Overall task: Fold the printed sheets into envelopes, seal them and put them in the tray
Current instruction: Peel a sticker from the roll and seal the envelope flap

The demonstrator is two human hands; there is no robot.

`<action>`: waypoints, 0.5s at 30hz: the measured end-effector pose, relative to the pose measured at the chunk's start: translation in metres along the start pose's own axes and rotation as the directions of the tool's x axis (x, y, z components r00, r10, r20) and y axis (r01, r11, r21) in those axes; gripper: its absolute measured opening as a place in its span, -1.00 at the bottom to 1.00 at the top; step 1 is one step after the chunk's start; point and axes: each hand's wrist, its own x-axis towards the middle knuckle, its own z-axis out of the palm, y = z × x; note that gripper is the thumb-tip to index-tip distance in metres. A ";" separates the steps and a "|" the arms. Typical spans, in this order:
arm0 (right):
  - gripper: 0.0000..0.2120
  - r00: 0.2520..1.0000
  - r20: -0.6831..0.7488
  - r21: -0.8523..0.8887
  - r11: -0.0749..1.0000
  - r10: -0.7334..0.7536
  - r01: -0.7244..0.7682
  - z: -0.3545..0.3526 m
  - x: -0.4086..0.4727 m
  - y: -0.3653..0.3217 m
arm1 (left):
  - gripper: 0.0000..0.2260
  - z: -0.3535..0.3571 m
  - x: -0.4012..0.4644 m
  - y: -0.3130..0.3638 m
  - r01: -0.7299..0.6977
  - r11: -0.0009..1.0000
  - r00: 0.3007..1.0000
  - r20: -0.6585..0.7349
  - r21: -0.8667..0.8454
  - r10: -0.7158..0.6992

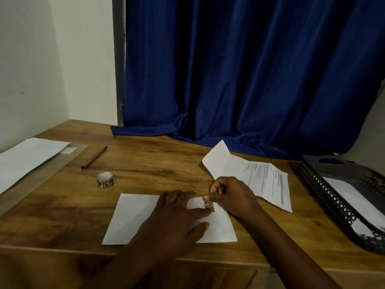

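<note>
Head view: sticker being set on envelope (133, 217), near edge of surface (145, 163).
Left hand (173, 222) flat, fingers straight, pressing envelope; right hand (231, 197) pinches sticker (209, 205) at flap. Tray (325, 195) far right.

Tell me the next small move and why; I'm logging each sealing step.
Probably press the sticker flat across the flap edge. The right hand pinches it on the folded envelope while the left hand holds the paper down, so it looks only partly stuck.
</note>
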 end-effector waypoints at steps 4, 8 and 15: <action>-0.82 1.000 0.006 0.124 0.992 0.025 -0.025 -0.005 -0.005 0.002 | -0.53 -0.001 -0.002 0.001 0.015 0.999 1.000 -0.012 -0.042 -0.016; -0.84 0.997 0.061 0.328 0.945 -0.038 0.016 -0.020 -0.022 0.006 | -0.54 -0.002 -0.002 0.002 0.020 0.998 0.999 -0.031 -0.065 -0.022; -0.80 0.978 0.040 0.156 0.968 -0.205 0.196 -0.019 -0.063 0.017 | -0.54 0.002 -0.001 0.001 0.030 0.999 0.997 -0.065 -0.036 -0.032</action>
